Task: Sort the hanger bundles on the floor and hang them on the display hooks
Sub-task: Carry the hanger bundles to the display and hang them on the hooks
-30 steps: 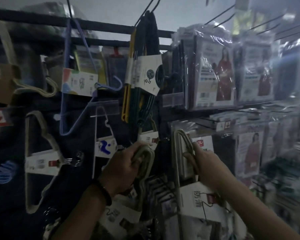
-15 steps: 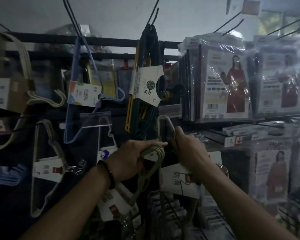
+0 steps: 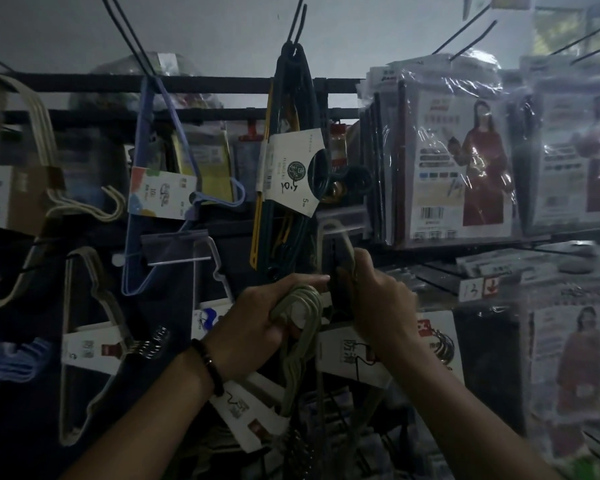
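Note:
My left hand (image 3: pixel 265 320) grips the looped corner of a pale green hanger bundle (image 3: pixel 300 308), whose white label (image 3: pixel 250 415) hangs below my wrist. My right hand (image 3: pixel 381 306) is closed on the upper corner of a second pale hanger bundle (image 3: pixel 340 244), raised against the dark wall rack; its white label (image 3: pixel 354 355) and metal hooks (image 3: pixel 442 344) show beside my forearm. Both hands meet at mid-height in front of the rack. The display hook itself is hidden behind the hangers and my fingers.
Hung bundles fill the rack: dark green and yellow hangers (image 3: pixel 291 174) above my hands, blue hangers (image 3: pixel 160 188), white ones (image 3: pixel 94 327) at left, cream ones (image 3: pixel 39 150) at far left. Plastic-wrapped garment packs (image 3: pixel 458 157) crowd the right. Long wire hooks (image 3: pixel 465 36) jut out overhead.
My right hand has lifted its bundle up and to the left until it sits next to my left hand. The view has tilted slightly upward.

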The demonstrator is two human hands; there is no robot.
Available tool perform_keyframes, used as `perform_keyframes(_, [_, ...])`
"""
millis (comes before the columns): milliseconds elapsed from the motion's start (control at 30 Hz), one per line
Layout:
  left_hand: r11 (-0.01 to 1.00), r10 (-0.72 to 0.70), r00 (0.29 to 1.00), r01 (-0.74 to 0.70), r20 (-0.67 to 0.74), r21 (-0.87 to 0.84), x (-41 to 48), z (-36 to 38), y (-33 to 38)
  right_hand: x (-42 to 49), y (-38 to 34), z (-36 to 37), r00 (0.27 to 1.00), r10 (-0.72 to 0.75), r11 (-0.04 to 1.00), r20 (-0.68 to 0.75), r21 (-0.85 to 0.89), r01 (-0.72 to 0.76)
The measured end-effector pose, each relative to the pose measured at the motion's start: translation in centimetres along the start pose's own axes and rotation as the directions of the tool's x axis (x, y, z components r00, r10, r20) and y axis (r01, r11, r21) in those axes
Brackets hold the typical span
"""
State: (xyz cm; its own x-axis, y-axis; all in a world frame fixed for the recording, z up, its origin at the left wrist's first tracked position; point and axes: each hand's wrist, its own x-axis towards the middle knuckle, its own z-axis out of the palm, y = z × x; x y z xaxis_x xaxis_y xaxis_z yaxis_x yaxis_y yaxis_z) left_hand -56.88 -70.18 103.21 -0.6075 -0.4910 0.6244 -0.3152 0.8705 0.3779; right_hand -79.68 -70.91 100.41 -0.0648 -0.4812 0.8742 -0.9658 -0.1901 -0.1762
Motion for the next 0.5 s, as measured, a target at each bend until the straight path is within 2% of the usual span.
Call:
perform_keyframes(67, [1.000,0.007,1.000,-0.008,-0.020,-0.018,0.0,0.2,-0.1,-0.2,0.3,0.3,1.000,0.001,0.999,-0.031,0.034,0.000])
perform_keyframes(233, [0.999,-0.031,0.999,0.031,0.023,0.018,0.9,1.0,-0.8,0.5,0.6,1.5,0.979,0.099,0.995,0.180,0.005,-0.102])
perform_keyframes(367, [0.996,-0.074,0.997,0.074,0.005,0.043,2.0,1.4,-1.6,2.0,0.2,2.7,0.956,0.127,0.992,0.266,-0.033,-0.122])
perform_keyframes(500, [0.993,-0.103,0.995,0.102,0.003,0.057,2.2,1.3,-1.9,4.2,-0.1,4.6,0.907,0.239,0.966,0.348,0.012,-0.259])
